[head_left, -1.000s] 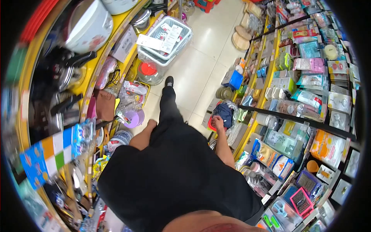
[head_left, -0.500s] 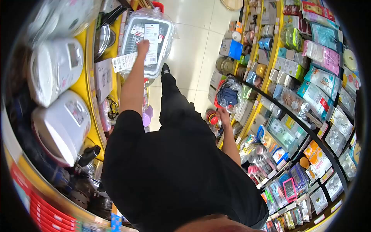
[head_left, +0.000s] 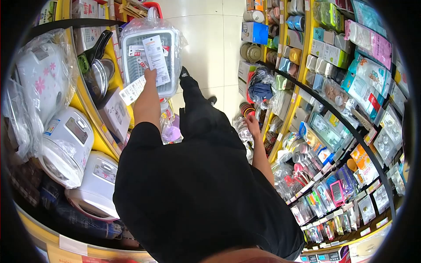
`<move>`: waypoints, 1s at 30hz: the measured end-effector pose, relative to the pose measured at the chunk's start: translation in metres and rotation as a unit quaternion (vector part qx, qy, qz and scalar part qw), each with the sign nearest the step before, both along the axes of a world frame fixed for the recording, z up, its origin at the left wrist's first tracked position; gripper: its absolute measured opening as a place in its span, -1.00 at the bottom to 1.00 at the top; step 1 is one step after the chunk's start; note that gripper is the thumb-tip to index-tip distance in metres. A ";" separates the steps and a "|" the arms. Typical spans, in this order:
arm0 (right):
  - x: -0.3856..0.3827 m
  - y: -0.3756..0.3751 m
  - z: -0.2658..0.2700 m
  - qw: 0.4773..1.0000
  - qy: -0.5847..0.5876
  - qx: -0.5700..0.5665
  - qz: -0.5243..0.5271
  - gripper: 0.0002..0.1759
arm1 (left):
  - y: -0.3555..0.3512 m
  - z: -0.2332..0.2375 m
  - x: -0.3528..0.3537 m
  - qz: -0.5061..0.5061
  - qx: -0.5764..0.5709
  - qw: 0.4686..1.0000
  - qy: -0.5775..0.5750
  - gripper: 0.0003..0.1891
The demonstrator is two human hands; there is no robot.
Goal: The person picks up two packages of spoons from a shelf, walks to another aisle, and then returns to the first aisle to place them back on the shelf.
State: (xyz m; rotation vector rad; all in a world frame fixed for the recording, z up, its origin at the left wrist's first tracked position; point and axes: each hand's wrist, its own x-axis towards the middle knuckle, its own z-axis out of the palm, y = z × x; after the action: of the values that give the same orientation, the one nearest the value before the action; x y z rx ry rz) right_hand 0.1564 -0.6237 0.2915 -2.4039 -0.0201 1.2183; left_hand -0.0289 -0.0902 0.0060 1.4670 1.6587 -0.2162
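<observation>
In the head view my left hand is closed on a white printed card that sticks out to its lower left. Just above this hand, another long white card lies over a plastic-wrapped basket with a pale rim. How many cards the fingers hold is hard to tell. My right hand hangs low on the right, fingers curled, near some red and yellow round items; anything inside it is too small to make out.
White rice cookers and pans fill the yellow shelf at left. On the right, shelves carry boxes, cups and packaged goods behind a black rail. A tiled floor runs between, with a purple item low at left.
The view has shifted forward along the aisle, showing more rice cookers at left. My left hand and its card sit lower and further left in view. A second shoe now shows.
</observation>
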 end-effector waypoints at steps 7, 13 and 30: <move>-0.001 -0.021 -0.017 0.985 0.137 -0.018 -0.107 -0.75 | -0.002 0.033 0.006 0.007 0.020 0.999 -0.026 -0.74; 0.081 0.089 -0.003 0.990 0.069 0.098 -0.070 -0.69 | 0.000 0.078 0.024 -0.078 0.049 0.996 -0.011 -0.75; 0.245 0.029 -0.093 0.970 0.197 0.104 0.098 -0.89 | -0.188 0.176 -0.050 0.058 0.146 0.986 0.052 -0.82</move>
State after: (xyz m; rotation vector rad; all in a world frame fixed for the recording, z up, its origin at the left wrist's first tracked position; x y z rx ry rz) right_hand 0.4015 -0.5949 0.1984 -1.9829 -0.2554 1.6754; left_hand -0.0786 -0.2781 0.1821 1.5891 1.9164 0.0183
